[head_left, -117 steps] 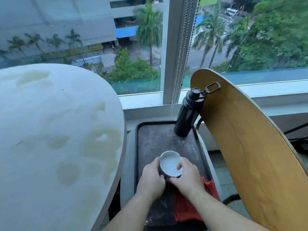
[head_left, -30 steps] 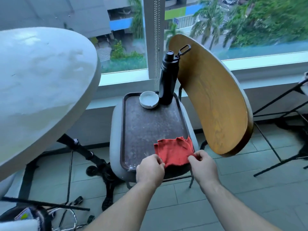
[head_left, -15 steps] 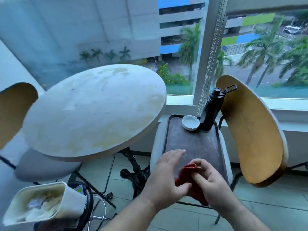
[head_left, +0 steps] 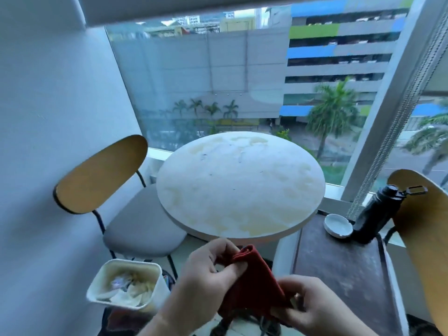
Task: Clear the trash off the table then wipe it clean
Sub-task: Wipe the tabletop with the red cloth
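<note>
Folding a red cloth (head_left: pixel 252 284) into a firm, flat pad looks like the step in hand; a neat fold would wipe the stained round table (head_left: pixel 240 187) evenly. The cloth is hanging just in front of the table's near edge. The left hand (head_left: pixel 208 270) is pinching its top fold, and the right hand (head_left: pixel 312 304) is gripping its lower corner, fingers closed.

- cloth (head_left: pixel 254 284): red
- table (head_left: pixel 240 185): white, yellowish stains
- bottle (head_left: pixel 373 214): black
- dish (head_left: pixel 338 225): white
- tray (head_left: pixel 349 270): dark brown
- chair back (head_left: pixel 101 173): tan wood, black edge
- bin (head_left: pixel 126 282): cream
</note>
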A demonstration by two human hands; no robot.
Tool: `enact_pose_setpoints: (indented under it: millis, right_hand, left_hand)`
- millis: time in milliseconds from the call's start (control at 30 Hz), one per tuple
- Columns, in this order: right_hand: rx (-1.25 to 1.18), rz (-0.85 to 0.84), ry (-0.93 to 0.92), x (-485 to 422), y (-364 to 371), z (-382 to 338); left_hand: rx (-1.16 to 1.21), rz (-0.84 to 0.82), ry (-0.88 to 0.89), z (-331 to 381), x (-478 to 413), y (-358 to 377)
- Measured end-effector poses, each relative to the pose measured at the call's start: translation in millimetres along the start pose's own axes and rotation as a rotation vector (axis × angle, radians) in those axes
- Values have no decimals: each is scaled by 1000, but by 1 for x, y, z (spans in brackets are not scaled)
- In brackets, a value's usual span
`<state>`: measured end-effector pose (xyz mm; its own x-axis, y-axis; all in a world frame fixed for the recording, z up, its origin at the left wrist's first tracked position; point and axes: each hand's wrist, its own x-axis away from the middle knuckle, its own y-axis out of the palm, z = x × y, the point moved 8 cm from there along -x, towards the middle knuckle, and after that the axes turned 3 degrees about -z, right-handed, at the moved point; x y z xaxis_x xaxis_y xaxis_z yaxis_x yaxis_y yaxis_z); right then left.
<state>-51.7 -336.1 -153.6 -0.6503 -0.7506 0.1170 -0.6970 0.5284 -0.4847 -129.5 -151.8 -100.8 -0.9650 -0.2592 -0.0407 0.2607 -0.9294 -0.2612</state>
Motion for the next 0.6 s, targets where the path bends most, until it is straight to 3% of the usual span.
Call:
enact_pose_setpoints:
  millis: [100,200,367,467,600]
  right_hand:
    - [-33,88,14,-15,8,-15]
    - [-283,241,-92,-32,15,-48]
    - [-634,547,-167,-56,25,-104]
    - [-454,666,-134,-69,23,-123]
    - [-224,709,-115,-89,15,-135]
  left_hand:
    - [71,100,39,-1,3,-57]
    - [217,148,40,-5,3,-107]
    - [253,61,49,-14,-7,-157]
    - [245,-5,52,-20,-23,-166]
    - [167,52,43,-26,-46,-176]
